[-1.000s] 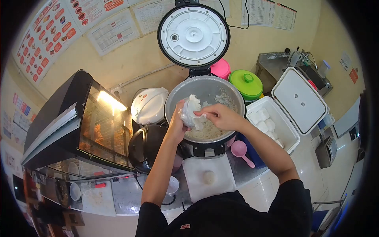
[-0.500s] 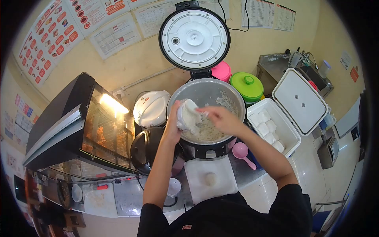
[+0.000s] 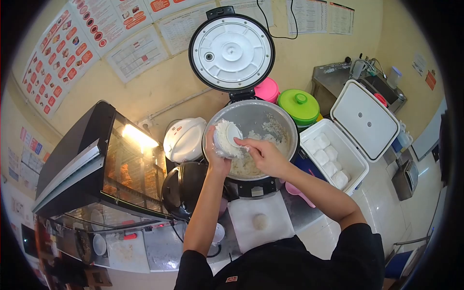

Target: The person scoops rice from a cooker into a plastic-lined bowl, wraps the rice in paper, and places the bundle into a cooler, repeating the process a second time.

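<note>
Over the open rice cooker [image 3: 289, 159], my left hand [image 3: 218, 162] is wrapped round a bowl of rice [image 3: 225, 146] that looks lined with clear plastic. White rice fills it to the rim. My right hand [image 3: 266, 157] grips a white scoop [image 3: 234, 132], its rounded end pressed against the rice in the bowl. More rice [image 3: 249, 166] lies inside the cooker pot, some of it stuck to the far right wall. In front of the cooker, a small round of rice [image 3: 260, 222] rests on a sheet of white paper [image 3: 241, 237].
A white cool box [image 3: 355, 176] with several wrapped white packs [image 3: 330, 166] stands open at right. The cooker's raised lid [image 3: 232, 50] is behind. Green [image 3: 299, 107] and pink [image 3: 267, 90] containers, a pink ladle [image 3: 299, 193], a black cooker [image 3: 180, 191] and a lit food display case [image 3: 130, 174] surround the cooker.
The bowl has turned more upright, its rice now facing up. My right hand has moved slightly left and down, bringing the scoop against the rice. The whole view has shifted a little.
</note>
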A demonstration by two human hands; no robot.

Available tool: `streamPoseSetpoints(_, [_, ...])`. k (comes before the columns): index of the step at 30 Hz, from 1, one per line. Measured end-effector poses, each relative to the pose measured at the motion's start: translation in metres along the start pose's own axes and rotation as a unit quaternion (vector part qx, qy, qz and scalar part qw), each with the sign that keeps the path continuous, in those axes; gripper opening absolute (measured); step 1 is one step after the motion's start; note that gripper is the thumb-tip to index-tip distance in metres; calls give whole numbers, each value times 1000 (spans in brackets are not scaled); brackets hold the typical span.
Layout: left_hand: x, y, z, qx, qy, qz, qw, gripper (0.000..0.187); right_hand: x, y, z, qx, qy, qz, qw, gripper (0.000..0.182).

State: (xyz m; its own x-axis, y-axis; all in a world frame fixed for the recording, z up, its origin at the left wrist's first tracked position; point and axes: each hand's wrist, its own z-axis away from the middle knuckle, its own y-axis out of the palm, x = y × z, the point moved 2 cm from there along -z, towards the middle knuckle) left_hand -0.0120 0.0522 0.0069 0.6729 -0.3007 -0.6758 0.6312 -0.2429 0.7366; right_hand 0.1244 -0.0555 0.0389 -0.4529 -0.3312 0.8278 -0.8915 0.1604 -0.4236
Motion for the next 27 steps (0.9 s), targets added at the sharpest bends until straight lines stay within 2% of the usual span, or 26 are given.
streamPoseSetpoints(1, [-1, 0, 2, 2, -7, 2, 1000, 46, 1, -1, -1, 9, -20, 11, 1000, 40])
streamPoseSetpoints(4, [-14, 10, 11, 6, -5, 29, 1000, 45, 15, -22, -9, 58, 47, 22, 997, 44])
streamPoseSetpoints(7, [-21, 11, 7, 12, -9, 124, 992, 45, 12, -16, 4, -104, -172, 86, 976, 48])
streamPoseSetpoints(8, [-20, 8, 4, 14, -11, 169, 986, 44, 11, -9, 11, -82, -156, 135, 975, 49])
streamPoseSetpoints(9, [-20, 11, 2, 54, -3, 177, 983, 43, 9, -3, 19, -60, -142, 185, 971, 50])
streamPoseSetpoints(10, [-17, 10, 4, 48, -15, 179, 983, 42, 8, 1, 23, -37, -126, 234, 964, 51])
streamPoseSetpoints(13, [-14, 20, 18, 20, -56, 167, 984, 41, 10, 2, 18, -72, -103, 195, 973, 48])
streamPoseSetpoints(16, [-13, 16, 23, -12, -49, 112, 992, 43, 11, 3, 5, -93, -187, 92, 974, 44])
streamPoseSetpoints(19, [-18, 15, 32, 4, -32, 26, 999, 46, 26, -12, 6, 92, 22, 85, 992, 38])
streamPoseSetpoints(21, [-21, 9, 34, -7, -37, -14, 999, 50, 5, -30, -9, 110, -72, 24, 991, 36])
streamPoseSetpoints(23, [-26, 4, 31, 1, -31, -83, 996, 51, 32, -53, -16, 108, -1, -1, 994, 32])
streamPoseSetpoints(25, [-22, -4, 25, 20, -13, -167, 986, 50, 18, -38, -17, 95, -12, 11, 995, 32])
streamPoseSetpoints(27, [-21, -7, 25, 18, -3, -147, 989, 50, 26, -23, -12, 87, 17, -21, 996, 33])
